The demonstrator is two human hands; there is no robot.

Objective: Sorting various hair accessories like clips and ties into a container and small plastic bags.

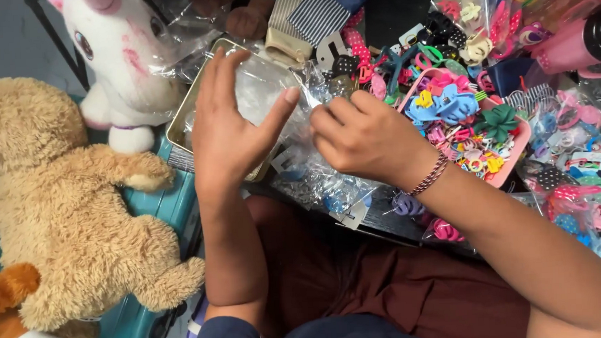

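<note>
A tan plush dog [55, 202] and a white plush unicorn [120, 55] lie at the left, beside a metal tray [178, 124] at centre and a pink tray of hair clips [515, 147] at the right. The left hand [227, 135] is spread, fingers apart, over a clear plastic bag [262, 89] resting on the metal tray. The right hand [360, 138], fingers curled and pinched together, grips the bag's crinkled edge; the film appears light, limp and slippery, best taken by pinching an edge or corner.
</note>
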